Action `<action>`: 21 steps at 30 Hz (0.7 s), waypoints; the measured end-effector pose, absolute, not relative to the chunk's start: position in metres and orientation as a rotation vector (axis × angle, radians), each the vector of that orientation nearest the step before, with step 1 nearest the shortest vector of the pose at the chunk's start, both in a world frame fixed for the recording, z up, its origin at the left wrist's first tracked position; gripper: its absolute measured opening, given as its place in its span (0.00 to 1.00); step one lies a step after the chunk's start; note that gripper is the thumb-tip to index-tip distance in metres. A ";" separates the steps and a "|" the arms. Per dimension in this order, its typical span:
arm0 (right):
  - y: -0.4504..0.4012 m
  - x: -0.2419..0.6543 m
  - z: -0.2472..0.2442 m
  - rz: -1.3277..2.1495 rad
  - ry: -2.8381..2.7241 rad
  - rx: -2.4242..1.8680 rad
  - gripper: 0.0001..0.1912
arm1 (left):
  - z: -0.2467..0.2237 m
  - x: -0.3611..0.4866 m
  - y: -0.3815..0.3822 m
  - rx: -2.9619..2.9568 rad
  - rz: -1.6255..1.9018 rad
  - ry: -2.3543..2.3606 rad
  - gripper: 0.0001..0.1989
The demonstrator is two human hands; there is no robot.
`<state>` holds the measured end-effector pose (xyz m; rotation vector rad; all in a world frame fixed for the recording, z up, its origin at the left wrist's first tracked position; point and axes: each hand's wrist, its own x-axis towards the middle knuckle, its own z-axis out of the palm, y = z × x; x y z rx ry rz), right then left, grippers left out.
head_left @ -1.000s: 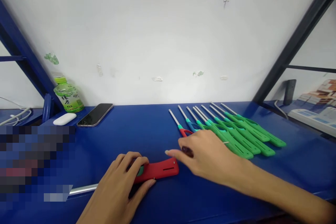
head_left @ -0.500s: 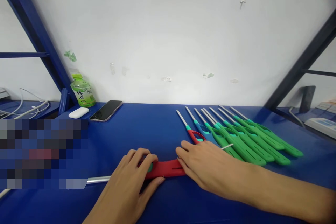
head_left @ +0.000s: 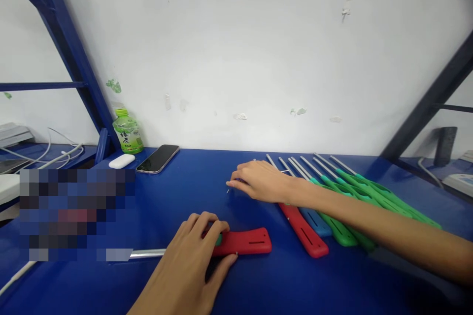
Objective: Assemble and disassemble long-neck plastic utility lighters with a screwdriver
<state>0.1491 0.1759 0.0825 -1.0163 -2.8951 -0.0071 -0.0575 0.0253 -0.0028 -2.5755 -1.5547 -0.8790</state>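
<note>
My left hand [head_left: 192, 256] is closed around a red gas lighter [head_left: 247, 242] lying sideways on the blue table. Its silver barrel [head_left: 148, 253] sticks out to the left, and its slotted handle end points right. Farther back, my right hand [head_left: 260, 180] hovers over or rests on the table, palm down, fingers pinched together. A thin pale rod [head_left: 284, 171] shows behind its knuckles, and a tiny tip [head_left: 227, 191] pokes out by the fingertips; the rest is hidden. My right wrist crosses above a row of lighters, among them a second red lighter [head_left: 303, 231] and a blue lighter [head_left: 316, 221].
Several green lighters [head_left: 395, 197] lie side by side at the right. Along the back left are a phone [head_left: 158, 159], a white earbud case [head_left: 121, 161] and a green tea bottle [head_left: 127, 133]. Blue metal posts [head_left: 70, 49] flank the table before a white wall.
My right hand has left the handle end of the red lighter and moved back toward the wall, the thin rod still with it. The left hand keeps its hold. The view has shifted slightly.
</note>
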 end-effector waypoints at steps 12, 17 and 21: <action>0.082 0.202 0.104 0.704 -2.819 -1.144 0.21 | -0.004 -0.063 0.020 -2.432 -1.069 -1.316 0.24; 0.081 0.234 0.110 0.951 -2.578 -1.270 0.20 | 0.009 -0.072 0.013 -2.306 -0.940 -1.108 0.18; 0.081 0.251 0.108 0.957 -2.520 -1.221 0.16 | 0.014 -0.069 0.009 -2.371 -0.908 -1.015 0.15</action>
